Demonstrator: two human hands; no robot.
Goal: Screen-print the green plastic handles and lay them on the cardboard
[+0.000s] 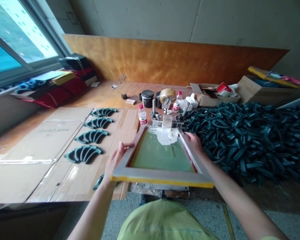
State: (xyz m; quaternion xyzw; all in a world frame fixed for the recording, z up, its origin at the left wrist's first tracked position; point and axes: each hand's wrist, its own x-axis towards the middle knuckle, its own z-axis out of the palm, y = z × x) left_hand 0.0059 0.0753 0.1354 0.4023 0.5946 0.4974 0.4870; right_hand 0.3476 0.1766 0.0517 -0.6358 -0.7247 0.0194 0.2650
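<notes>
A screen printing frame (162, 176) with a green mesh (162, 156) lies in front of me, its far end at a metal hinge clamp (168, 123). White ink (167, 136) is spread over the far part of the mesh. My left hand (117, 156) grips the frame's left side, fingers on its edge. On the right side, my right hand (193, 141) is closed around the rail, its fingertips partly hidden. Beyond my left hand, dark green curved plastic parts (83, 154) stand in rows on cardboard; another dark green part (98, 181) is partly covered by my left forearm.
A large heap of dark green parts (247, 140) fills the right side. Behind the clamp stand bottles (142, 116), black tubs (147, 99) and a tape roll (168, 96). Cardboard boxes (255, 90) sit at the back right. Flattened cardboard (37, 140) covers the left.
</notes>
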